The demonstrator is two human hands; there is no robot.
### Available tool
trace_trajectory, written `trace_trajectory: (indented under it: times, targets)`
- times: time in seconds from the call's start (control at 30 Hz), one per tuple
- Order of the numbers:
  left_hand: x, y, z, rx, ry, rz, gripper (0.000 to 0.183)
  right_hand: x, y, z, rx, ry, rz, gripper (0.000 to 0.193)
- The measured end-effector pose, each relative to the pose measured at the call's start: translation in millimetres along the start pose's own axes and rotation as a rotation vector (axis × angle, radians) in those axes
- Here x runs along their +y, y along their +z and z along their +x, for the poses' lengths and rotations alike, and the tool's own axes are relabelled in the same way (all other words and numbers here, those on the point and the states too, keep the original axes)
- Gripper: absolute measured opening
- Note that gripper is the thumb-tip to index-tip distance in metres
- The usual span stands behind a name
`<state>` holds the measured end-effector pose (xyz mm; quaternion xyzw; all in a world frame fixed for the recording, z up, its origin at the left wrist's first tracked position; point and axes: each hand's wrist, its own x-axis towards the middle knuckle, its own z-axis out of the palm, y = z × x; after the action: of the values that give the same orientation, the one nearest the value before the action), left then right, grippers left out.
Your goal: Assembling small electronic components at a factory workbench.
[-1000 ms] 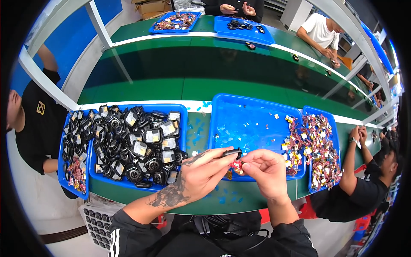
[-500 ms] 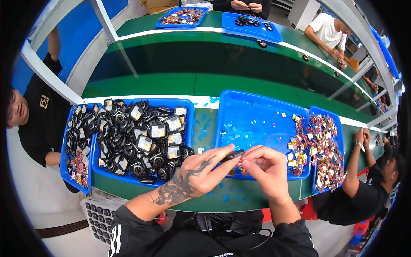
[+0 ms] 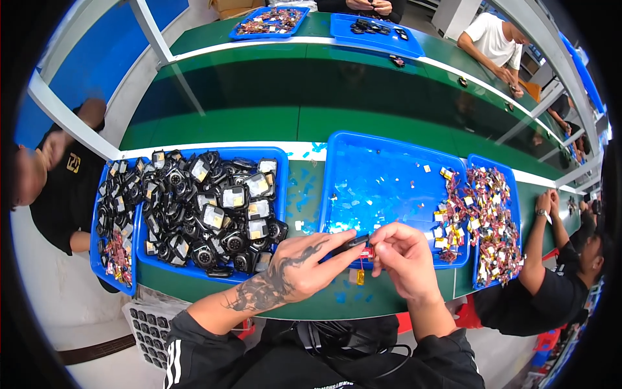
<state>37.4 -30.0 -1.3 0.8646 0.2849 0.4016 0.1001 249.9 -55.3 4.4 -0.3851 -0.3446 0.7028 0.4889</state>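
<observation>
The left hand (image 3: 299,269) grips a black case (image 3: 354,243) between thumb and fingers; the right hand (image 3: 405,256) has its thumb and fingertip pinched together on a small red part (image 3: 367,253) at the case's near edge. A yellow tab (image 3: 357,277) hangs below the case, between the hands, on what looks like a thin lead.

That lead seems the weak point: a sharp pull by the right hand could tear it, or the tab could snag on a finger. Whether the part is joined to the case is hidden by the fingers; if it is, uneven force could twist the case out of the left hand's narrow hold. A slip could drop small pieces onto the surface (image 3: 304,310) or the tray (image 3: 326,194) just beyond the hands, where loose scraps (image 3: 346,194) would make them hard to spot.
</observation>
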Motion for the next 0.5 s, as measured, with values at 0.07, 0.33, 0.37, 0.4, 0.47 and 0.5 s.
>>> trace_trajectory:
  times: [0.07,0.33,0.37,0.4,0.47,0.5]
  targets:
    - [-2.6,-0.2,0.0,-0.024,0.058,0.048,0.031,-2.4,1.3,-0.1,0.01,-0.009,-0.046,0.011]
    - [-0.7,0.7,2.6,0.021,0.19,0.182,0.034,-14.3,2.1,-0.5,-0.021,0.108,-0.255,0.01]
    - [-1.6,1.5,2.1,0.041,0.219,0.206,0.031,-12.9,0.5,0.4,-0.029,0.065,-0.297,0.011]
    - [-2.1,1.7,1.7,0.063,0.247,0.231,0.029,-12.3,0.0,0.9,-0.038,0.023,-0.34,0.012]
    - [-1.2,1.6,1.5,0.036,0.167,0.159,0.026,-12.5,0.8,-0.5,-0.031,-0.09,-0.425,0.011]
    - [-0.2,1.9,1.5,0.008,0.088,0.088,0.023,-12.6,0.6,-1.1,-0.027,-0.204,-0.505,0.01]
